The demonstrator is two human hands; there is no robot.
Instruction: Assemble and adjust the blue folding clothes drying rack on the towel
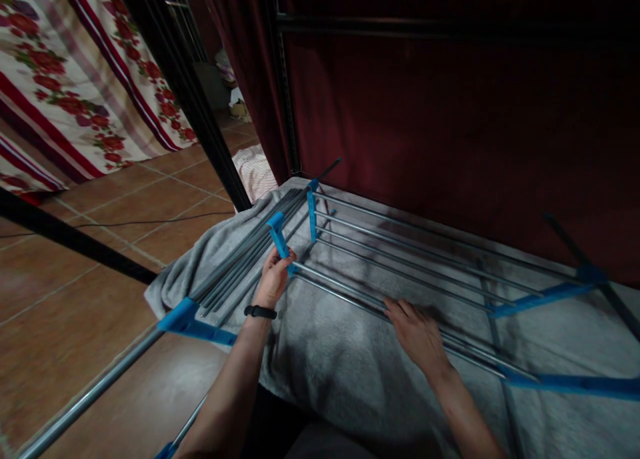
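Ahead of me lies a partly assembled drying rack of metal rods (400,233) with blue plastic connectors. My left hand (275,275) pinches a blue connector bar (278,234), its thumb close to where a pair of front rods (340,290) meets it. Farther along the same pair, my right hand (417,332) curls over the rods from above; its thumb is hidden. The right ends of these rods sit at another blue connector (575,384). Behind them, more rods run between an upright blue connector (313,215) and a slanted one (545,297).
A grey blanket (340,372) lies under the rack. Several loose grey tubes (245,262) rest to the left, beside a blue corner piece (187,319) on a long metal tube (100,385). Black frame posts (185,79) and a dark red curtain (450,125) border the space.
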